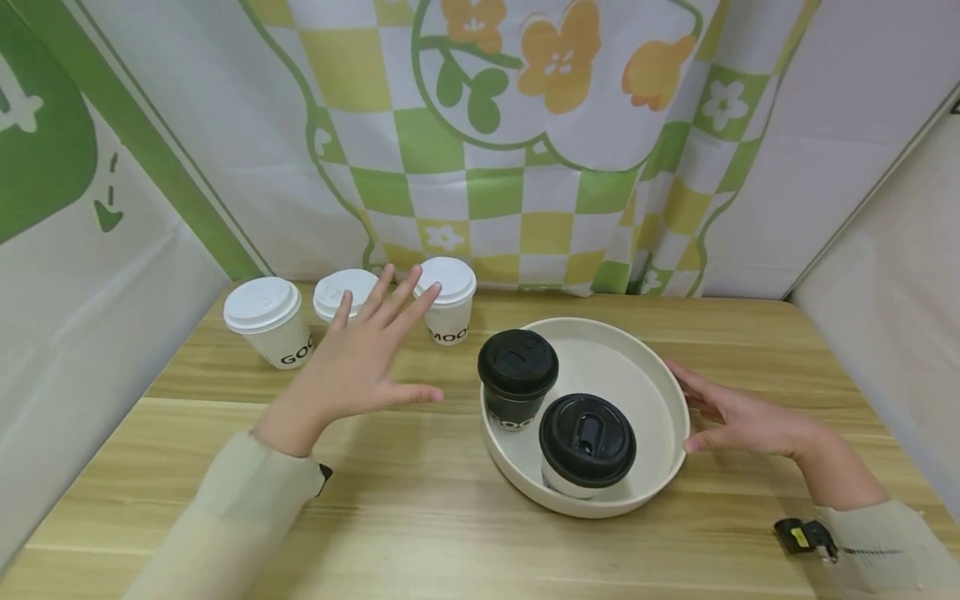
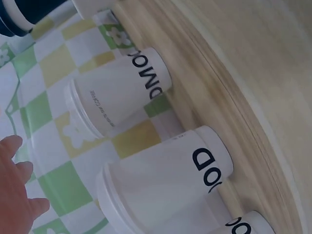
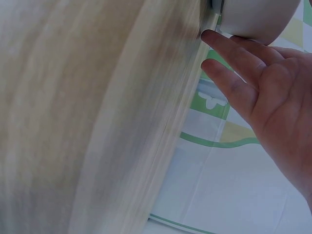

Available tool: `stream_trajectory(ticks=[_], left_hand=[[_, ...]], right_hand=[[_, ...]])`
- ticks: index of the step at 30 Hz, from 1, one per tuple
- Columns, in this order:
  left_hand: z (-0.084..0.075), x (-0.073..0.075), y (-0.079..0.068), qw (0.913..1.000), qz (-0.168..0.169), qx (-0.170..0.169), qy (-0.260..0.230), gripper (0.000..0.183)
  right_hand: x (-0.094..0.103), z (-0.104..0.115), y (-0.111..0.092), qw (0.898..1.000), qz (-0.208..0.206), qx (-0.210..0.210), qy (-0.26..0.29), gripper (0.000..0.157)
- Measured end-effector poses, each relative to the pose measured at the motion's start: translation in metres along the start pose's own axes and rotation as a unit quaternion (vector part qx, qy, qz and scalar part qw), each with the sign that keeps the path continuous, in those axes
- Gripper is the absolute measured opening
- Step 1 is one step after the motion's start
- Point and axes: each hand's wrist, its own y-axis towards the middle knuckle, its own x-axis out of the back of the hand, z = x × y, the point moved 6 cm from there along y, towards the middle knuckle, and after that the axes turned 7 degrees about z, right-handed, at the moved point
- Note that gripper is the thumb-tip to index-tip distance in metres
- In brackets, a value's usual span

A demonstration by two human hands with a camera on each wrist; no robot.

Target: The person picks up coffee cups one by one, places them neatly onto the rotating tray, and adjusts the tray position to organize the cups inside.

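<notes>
A round cream tray (image 1: pixel 652 383) with a raised rim holds two paper cups with black lids: a dark cup (image 1: pixel 517 375) at its left and a white cup (image 1: pixel 587 442) at its front. My right hand (image 1: pixel 742 421) rests against the tray's right rim with fingers extended; in the right wrist view the fingers reach the tray's outer wall (image 3: pixel 258 22). My left hand (image 1: pixel 360 358) is spread in the air left of the tray, holding nothing. Behind it stand three white-lidded paper cups: a left one (image 1: pixel 270 325), a partly hidden middle one (image 1: pixel 341 292) and a right one (image 1: pixel 448 304).
The wooden table (image 1: pixel 420 500) meets a checked flower-print curtain (image 1: pixel 510 183) at the back. White panels (image 1: pixel 885 208) enclose it at the sides. A small black clip (image 1: pixel 802 537) sits by the right sleeve.
</notes>
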Motion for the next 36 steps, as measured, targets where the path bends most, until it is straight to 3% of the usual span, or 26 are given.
stream_trajectory(ticks=[6, 17, 25, 36], left_hand=[[0.015, -0.001, 0.019, 0.9997, -0.016, 0.015, -0.014, 0.120], [0.027, -0.011, 0.056, 0.9899, -0.058, 0.013, -0.129, 0.117], [0.033, -0.019, 0.073, 0.9675, -0.062, 0.035, -0.243, 0.111], [0.045, -0.033, 0.081, 0.9364, -0.068, 0.083, -0.334, 0.104]], right_hand=[[0.000, 0.000, 0.000, 1.000, -0.001, 0.003, -0.003, 0.102], [-0.001, 0.001, 0.000, 1.000, -0.003, 0.006, 0.000, 0.102], [0.000, 0.000, -0.001, 1.000, -0.007, -0.002, -0.010, 0.102], [0.001, -0.002, -0.001, 1.000, -0.008, 0.001, -0.007, 0.102]])
